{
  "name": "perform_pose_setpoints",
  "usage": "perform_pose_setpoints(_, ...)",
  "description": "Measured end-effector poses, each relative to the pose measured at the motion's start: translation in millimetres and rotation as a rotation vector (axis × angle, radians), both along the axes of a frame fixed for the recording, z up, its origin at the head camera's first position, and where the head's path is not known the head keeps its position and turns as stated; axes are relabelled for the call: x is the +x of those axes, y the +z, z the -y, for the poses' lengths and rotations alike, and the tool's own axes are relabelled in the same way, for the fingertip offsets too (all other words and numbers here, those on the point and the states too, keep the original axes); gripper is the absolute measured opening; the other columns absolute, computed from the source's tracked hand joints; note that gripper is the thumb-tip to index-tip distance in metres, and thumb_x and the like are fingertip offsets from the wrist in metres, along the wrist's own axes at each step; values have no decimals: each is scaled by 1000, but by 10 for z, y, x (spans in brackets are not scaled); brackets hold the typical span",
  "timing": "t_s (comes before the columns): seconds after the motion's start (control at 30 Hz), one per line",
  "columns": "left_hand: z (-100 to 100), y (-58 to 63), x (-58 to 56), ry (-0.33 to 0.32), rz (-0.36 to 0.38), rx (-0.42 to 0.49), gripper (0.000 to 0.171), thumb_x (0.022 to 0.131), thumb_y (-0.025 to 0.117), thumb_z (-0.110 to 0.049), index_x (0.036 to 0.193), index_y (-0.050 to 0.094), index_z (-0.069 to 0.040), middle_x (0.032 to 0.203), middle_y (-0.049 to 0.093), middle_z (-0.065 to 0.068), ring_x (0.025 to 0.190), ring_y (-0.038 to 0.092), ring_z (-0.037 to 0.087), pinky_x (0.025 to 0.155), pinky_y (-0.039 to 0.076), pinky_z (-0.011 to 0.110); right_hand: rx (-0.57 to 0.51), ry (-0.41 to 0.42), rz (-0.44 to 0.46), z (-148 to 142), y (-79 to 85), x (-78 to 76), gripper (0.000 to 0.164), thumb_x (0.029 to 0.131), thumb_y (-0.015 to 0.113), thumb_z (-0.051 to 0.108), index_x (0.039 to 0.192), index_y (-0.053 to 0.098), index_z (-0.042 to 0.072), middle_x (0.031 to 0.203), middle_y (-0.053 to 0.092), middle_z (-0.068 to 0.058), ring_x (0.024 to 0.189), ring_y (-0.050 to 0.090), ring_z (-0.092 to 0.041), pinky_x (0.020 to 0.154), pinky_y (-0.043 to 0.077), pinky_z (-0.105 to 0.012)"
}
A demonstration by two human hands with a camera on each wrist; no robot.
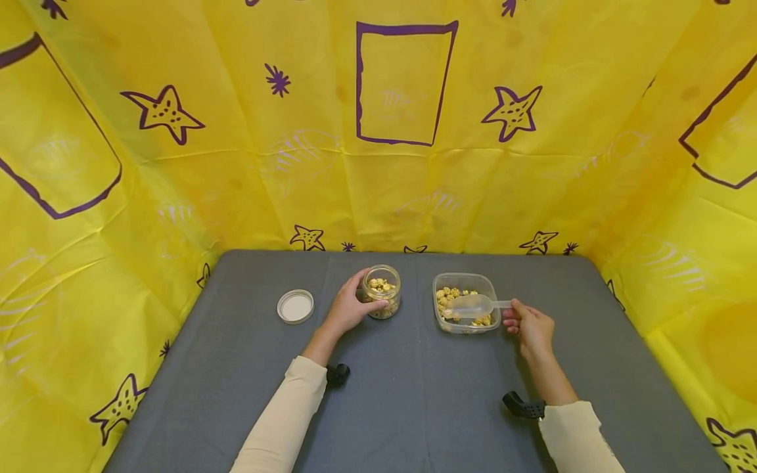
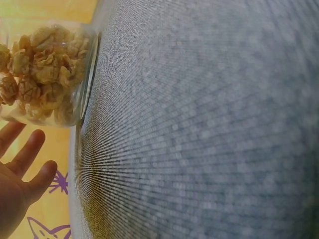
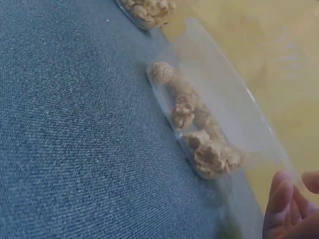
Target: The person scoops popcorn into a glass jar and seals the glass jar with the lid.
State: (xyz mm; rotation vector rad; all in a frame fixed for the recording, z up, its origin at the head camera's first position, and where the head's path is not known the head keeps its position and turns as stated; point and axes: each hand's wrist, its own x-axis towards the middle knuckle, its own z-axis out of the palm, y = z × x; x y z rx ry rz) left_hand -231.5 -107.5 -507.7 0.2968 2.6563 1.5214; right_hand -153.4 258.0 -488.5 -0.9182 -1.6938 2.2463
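Observation:
My left hand (image 1: 347, 307) holds a glass jar (image 1: 382, 309) from its left side, thumb across the front and fingers toward the back. The jar stands upright without its lid, with caramel popcorn (image 2: 47, 69) inside. In the left wrist view several fingers (image 2: 32, 149) spread away from the glass. My right hand (image 1: 533, 330) pinches the handle of a clear plastic scoop (image 1: 473, 305). The bowl of this scoop reaches over the square plastic container (image 1: 439, 282), above more popcorn (image 1: 451, 295). In the right wrist view the scoop (image 3: 224, 104) overlaps the container's far side.
A round white lid (image 1: 296, 306) lies on the grey cloth-covered table (image 1: 390, 394), left of the jar. Yellow patterned sheets (image 1: 402, 197) enclose the table's back and sides. Each wrist wears a black camera mount (image 1: 523, 406).

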Motion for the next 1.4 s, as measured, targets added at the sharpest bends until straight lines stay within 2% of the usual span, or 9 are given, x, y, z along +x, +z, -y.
perform_pose_setpoints(0.2,-3,7,4,-2,-9,4,91,72,84,-45,149,39,-23,135,53,12,124,51,32,102,42,53,5,7,8,-43,-23,32,31,97,61,23,68,67,14,54,66,2,43,59,-7,42,48,-19)
perform_pose_setpoints(0.3,-6,6,7,-2,-11,-7,91,73,84,-45,148,39,-23,135,54,11,125,51,31,102,42,53,46,-17,3,-80,-28,49,32,96,61,28,68,67,14,54,66,3,43,60,-7,41,48,-20)
perform_pose_setpoints(0.53,7,14,11,-1,-14,-18,89,73,83,-47,148,40,-23,134,56,9,125,51,30,102,42,54,135,-37,-8,-196,36,70,28,96,61,24,71,68,15,56,66,6,45,62,-6,42,49,-20)
perform_pose_setpoints(0.8,6,15,13,-1,-1,-20,90,73,83,-48,148,40,-24,135,55,10,126,50,30,102,42,54,83,-50,7,-342,305,77,34,96,61,22,62,68,21,57,67,6,46,63,-7,45,51,-21)
perform_pose_setpoints(0.93,5,22,12,5,3,-25,89,72,83,-47,147,41,-24,135,55,10,127,50,31,103,42,54,83,-44,-3,-375,448,33,30,95,63,22,65,69,19,58,67,5,48,64,-8,47,52,-21)
perform_pose_setpoints(1.1,13,32,18,2,7,-33,88,72,83,-49,147,42,-25,134,56,9,126,51,29,102,42,54,129,-25,-49,-347,585,-37,22,94,64,20,72,68,16,61,68,4,50,65,-9,49,54,-21)
perform_pose_setpoints(1.23,12,38,18,3,10,-34,89,71,83,-49,147,42,-26,133,56,9,126,51,30,101,42,55,185,11,-90,-260,692,-101,20,93,65,18,74,67,16,63,68,5,52,64,-7,50,53,-20)
perform_pose_setpoints(1.4,12,52,20,4,8,-35,89,71,84,-48,147,42,-25,133,56,10,125,51,31,101,42,55,268,63,-136,-123,784,-197,10,93,66,16,83,68,13,63,66,8,54,63,-6,50,53,-18)
